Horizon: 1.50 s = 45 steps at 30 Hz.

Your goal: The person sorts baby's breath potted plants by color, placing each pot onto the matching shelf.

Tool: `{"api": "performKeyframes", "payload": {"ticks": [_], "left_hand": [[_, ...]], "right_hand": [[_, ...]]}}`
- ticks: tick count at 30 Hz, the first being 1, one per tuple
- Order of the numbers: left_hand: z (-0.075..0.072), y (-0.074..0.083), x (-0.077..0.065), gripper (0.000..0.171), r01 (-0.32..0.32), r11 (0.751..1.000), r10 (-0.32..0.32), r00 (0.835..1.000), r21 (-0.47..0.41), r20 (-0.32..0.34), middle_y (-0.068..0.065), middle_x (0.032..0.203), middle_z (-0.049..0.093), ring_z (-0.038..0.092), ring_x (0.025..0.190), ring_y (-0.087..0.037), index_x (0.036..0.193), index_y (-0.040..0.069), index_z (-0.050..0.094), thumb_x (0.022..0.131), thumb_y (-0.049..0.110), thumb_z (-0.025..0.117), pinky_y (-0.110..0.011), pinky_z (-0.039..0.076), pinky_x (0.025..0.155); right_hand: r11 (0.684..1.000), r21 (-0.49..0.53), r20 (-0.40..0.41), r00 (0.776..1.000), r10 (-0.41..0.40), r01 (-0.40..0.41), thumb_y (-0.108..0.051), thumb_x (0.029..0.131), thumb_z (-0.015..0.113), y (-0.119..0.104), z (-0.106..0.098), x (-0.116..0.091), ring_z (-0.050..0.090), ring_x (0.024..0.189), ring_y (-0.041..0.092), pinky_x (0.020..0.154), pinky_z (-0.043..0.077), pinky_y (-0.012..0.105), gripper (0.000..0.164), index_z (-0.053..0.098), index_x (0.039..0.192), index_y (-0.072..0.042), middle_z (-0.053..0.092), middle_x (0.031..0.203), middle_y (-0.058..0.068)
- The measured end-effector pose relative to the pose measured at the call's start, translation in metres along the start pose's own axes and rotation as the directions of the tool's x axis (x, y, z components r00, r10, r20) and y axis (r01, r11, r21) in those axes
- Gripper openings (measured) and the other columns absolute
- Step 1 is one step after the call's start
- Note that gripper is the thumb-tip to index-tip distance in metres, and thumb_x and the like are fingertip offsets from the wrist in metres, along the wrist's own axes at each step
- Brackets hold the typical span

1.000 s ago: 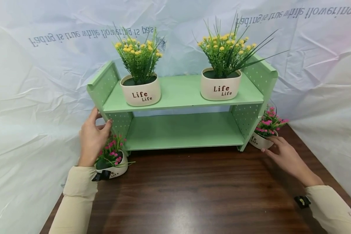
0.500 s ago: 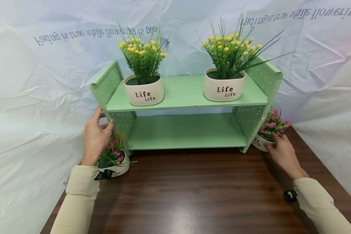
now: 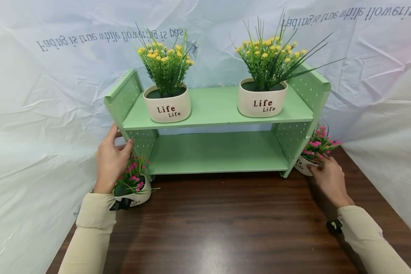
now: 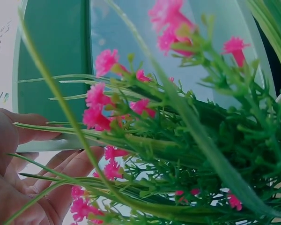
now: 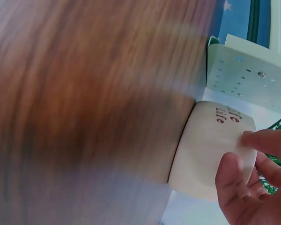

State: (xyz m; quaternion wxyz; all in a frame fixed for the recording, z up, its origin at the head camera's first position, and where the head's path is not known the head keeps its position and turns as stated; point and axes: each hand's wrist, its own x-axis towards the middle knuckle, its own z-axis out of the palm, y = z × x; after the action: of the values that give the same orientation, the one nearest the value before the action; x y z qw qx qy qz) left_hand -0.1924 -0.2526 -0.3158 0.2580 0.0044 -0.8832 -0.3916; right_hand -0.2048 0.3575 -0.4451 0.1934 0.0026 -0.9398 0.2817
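A green two-tier shelf point(image 3: 215, 152) stands on the table. My left hand point(image 3: 111, 161) grips the front edge of its left side panel, thumb in front and other fingers partly hidden behind. Under that wrist sits a white pot point(image 3: 142, 196) of pink flowers point(image 4: 98, 112), partly covered by the sleeve. At the shelf's right side, my right hand point(image 3: 328, 180) holds another white pot point(image 5: 210, 150) of pink flowers point(image 3: 316, 144) near its rim. In the right wrist view, fingers lie against its wall and others reach past the rim. This pot stands on the table.
Two white "Life" pots with yellow flowers, one left point(image 3: 168, 108) and one right point(image 3: 262, 102), stand on the top tier. A pale printed sheet point(image 3: 212, 42) hangs behind and at both sides. The brown wooden table point(image 3: 226, 217) extends in front of the shelf.
My right hand has moved in to the left and closed on the right pink-flower pot. The left hand stays on the side panel. The head view has shifted slightly.
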Motion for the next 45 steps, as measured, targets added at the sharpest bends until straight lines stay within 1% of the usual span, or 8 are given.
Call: {"api": "performKeyframes", "payload": {"ticks": [15, 18, 23, 28, 31, 38, 43, 45], "left_hand": [[-0.001, 0.006, 0.001, 0.056, 0.002, 0.999, -0.001, 1.0, 0.043, -0.024, -0.022, 0.131, 0.07, 0.077, 0.098, -0.044, 0.153, 0.027, 0.054, 0.101, 0.011, 0.067, -0.009, 0.051, 0.054], [-0.001, 0.009, 0.003, 0.05, 0.022, 0.999, -0.02, 1.0, 0.049, -0.023, -0.021, 0.13, 0.071, 0.077, 0.1, -0.041, 0.149, 0.022, 0.057, 0.101, 0.015, 0.066, -0.016, 0.056, 0.056], [-0.006, 0.017, 0.009, 0.041, 0.035, 0.999, -0.035, 0.999, 0.015, -0.019, -0.022, 0.135, 0.068, 0.072, 0.116, -0.042, 0.142, 0.009, 0.062, 0.102, 0.015, 0.061, -0.042, 0.066, 0.083], [-0.014, 0.021, 0.015, 0.043, 0.018, 1.0, -0.018, 1.0, -0.018, 0.015, -0.022, 0.143, 0.063, 0.069, 0.12, -0.043, 0.144, 0.003, 0.06, 0.101, 0.012, 0.057, -0.016, 0.06, 0.07], [-0.019, 0.022, 0.017, 0.052, 0.01, 0.998, -0.007, 0.999, -0.058, 0.049, -0.026, 0.143, 0.061, 0.069, 0.119, -0.047, 0.152, 0.008, 0.051, 0.101, 0.01, 0.059, -0.007, 0.054, 0.063], [-0.023, 0.025, 0.019, 0.07, 0.0, 0.998, 0.006, 0.996, -0.059, 0.092, -0.027, 0.148, 0.057, 0.07, 0.114, -0.049, 0.163, 0.027, 0.036, 0.1, 0.006, 0.06, -0.012, 0.057, 0.06], [-0.023, 0.024, 0.019, 0.075, -0.005, 0.999, 0.008, 0.996, -0.033, 0.094, -0.027, 0.149, 0.057, 0.072, 0.111, -0.048, 0.164, 0.031, 0.033, 0.099, 0.005, 0.06, -0.013, 0.057, 0.059], [-0.023, 0.023, 0.019, 0.077, 0.001, 0.999, 0.003, 0.995, -0.042, 0.1, -0.028, 0.15, 0.056, 0.071, 0.113, -0.048, 0.165, 0.033, 0.032, 0.099, 0.005, 0.061, -0.015, 0.059, 0.059]], "right_hand": [[1.0, 0.023, -0.021, 1.0, 0.019, -0.018, -0.019, 0.104, 0.068, -0.005, 0.001, 0.005, 0.072, 0.086, 0.048, 0.075, 0.051, 0.074, 0.03, 0.075, 0.113, 0.009, 0.072, 0.11, 0.035], [1.0, 0.009, -0.011, 1.0, 0.02, -0.02, -0.017, 0.104, 0.068, -0.004, -0.001, 0.003, 0.073, 0.073, 0.04, 0.067, 0.054, 0.066, 0.028, 0.075, 0.113, 0.009, 0.073, 0.107, 0.034], [0.999, 0.024, 0.021, 0.999, 0.025, -0.025, -0.015, 0.105, 0.066, -0.004, -0.005, -0.001, 0.069, 0.054, 0.019, 0.047, 0.053, 0.037, 0.029, 0.074, 0.115, 0.011, 0.073, 0.104, 0.035], [1.0, 0.028, 0.02, 1.0, 0.009, -0.01, -0.014, 0.105, 0.067, -0.003, -0.008, -0.003, 0.066, 0.05, 0.014, 0.041, 0.047, 0.028, 0.027, 0.074, 0.115, 0.01, 0.073, 0.106, 0.035], [1.0, 0.03, 0.027, 1.0, 0.002, -0.003, -0.015, 0.105, 0.067, -0.003, -0.008, -0.003, 0.066, 0.05, 0.014, 0.041, 0.048, 0.029, 0.028, 0.073, 0.115, 0.01, 0.072, 0.107, 0.035], [1.0, -0.012, 0.033, 0.999, -0.001, 0.002, -0.018, 0.104, 0.068, -0.001, -0.01, -0.003, 0.064, 0.051, 0.017, 0.045, 0.05, 0.039, 0.029, 0.073, 0.114, 0.009, 0.074, 0.093, 0.028], [0.997, -0.064, 0.006, 0.999, -0.031, 0.032, -0.015, 0.103, 0.069, -0.002, -0.012, -0.008, 0.068, 0.081, 0.048, 0.063, 0.05, 0.069, 0.027, 0.075, 0.111, 0.009, 0.068, 0.103, 0.031], [0.996, -0.077, 0.002, 0.999, -0.046, 0.046, -0.016, 0.104, 0.067, -0.003, -0.015, -0.012, 0.065, 0.087, 0.053, 0.066, 0.05, 0.07, 0.028, 0.073, 0.113, 0.01, 0.065, 0.109, 0.033]]}}
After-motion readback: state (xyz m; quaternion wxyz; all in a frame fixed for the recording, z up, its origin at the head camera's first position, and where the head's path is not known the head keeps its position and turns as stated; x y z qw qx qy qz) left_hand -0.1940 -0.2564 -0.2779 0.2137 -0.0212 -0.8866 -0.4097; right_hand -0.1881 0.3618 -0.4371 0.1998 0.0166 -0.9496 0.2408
